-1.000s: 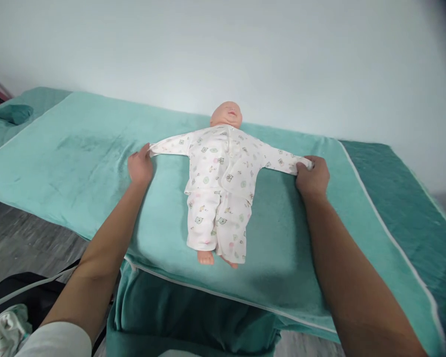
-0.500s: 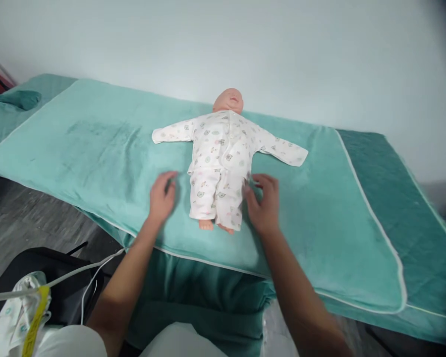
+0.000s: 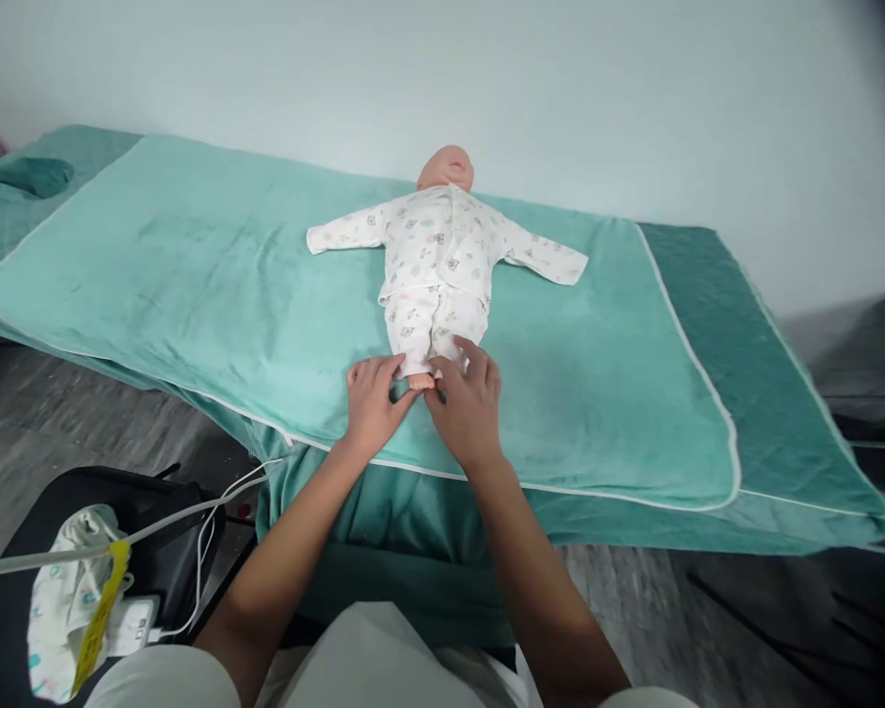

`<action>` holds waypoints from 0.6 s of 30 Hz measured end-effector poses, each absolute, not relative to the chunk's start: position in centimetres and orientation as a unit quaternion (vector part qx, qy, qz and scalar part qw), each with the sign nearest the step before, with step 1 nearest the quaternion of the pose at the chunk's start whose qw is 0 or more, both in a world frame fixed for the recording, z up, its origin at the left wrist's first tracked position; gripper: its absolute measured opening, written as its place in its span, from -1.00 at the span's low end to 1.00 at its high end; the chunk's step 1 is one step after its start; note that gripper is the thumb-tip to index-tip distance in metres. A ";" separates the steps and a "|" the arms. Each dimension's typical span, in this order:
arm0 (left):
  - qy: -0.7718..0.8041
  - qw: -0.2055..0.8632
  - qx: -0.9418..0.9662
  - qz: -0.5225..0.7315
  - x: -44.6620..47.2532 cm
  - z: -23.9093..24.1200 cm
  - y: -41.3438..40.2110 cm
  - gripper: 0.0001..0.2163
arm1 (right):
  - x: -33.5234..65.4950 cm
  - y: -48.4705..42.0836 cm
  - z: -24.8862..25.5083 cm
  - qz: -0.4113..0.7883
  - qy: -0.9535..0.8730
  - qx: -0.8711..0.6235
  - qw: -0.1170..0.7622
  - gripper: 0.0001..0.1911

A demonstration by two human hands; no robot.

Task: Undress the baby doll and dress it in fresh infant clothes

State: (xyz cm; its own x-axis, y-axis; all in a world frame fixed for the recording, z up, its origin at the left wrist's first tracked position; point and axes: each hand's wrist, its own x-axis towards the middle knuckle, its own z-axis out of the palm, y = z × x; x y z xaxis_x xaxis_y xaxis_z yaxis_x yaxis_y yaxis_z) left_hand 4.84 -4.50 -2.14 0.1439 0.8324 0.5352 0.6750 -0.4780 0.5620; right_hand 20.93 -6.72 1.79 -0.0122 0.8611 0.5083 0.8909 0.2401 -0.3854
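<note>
A baby doll (image 3: 446, 169) lies on its back in a white patterned long-sleeved top (image 3: 432, 241) and matching trousers (image 3: 413, 324), arms spread wide. One bare foot (image 3: 421, 382) shows below the trouser hem; the other is covered by my fingers. At the hem on the left, my left hand (image 3: 376, 398) curls in, fingertips on the cloth and thumb beside the foot. Over the other trouser leg, my right hand (image 3: 468, 398) is closed around the hem, its thumb close to the visible foot. How firmly either hand grips is unclear.
A green padded mat (image 3: 597, 393) with white piping covers the long table, against a white wall (image 3: 442, 79). On a black chair (image 3: 15, 610) at lower left lie a folded patterned cloth (image 3: 66, 600), a yellow strap (image 3: 103, 615) and a white power bank (image 3: 134, 622) with a cable.
Both hands have come inward from beside the doll's legs to its trouser hems and feet. The camera view has shifted, and the doll appears higher in the picture.
</note>
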 end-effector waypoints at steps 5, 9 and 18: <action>0.456 0.138 0.742 0.472 4.8 -1.5 -4.1 -0.64 | 20.4 -4.8 2.1 -0.037 -0.691 -0.624 0.363 -0.93; 0.430 0.164 0.725 0.512 4.1 -0.8 -3.8 -0.70 | 20.1 -4.7 2.7 -0.001 -0.689 -0.597 0.411 -0.92; 0.383 0.234 0.728 0.518 2.8 0.6 -3.4 -0.74 | 20.3 -5.5 3.2 0.029 -0.716 -0.566 0.408 -0.83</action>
State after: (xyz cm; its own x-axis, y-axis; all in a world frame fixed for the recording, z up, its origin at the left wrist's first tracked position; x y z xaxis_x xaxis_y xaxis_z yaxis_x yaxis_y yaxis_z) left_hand 2.77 -3.40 0.57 0.1698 0.7995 0.5762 0.3151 -0.5980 0.7370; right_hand 20.25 -5.48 3.17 -0.0259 0.8343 0.5507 0.7864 0.3571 -0.5041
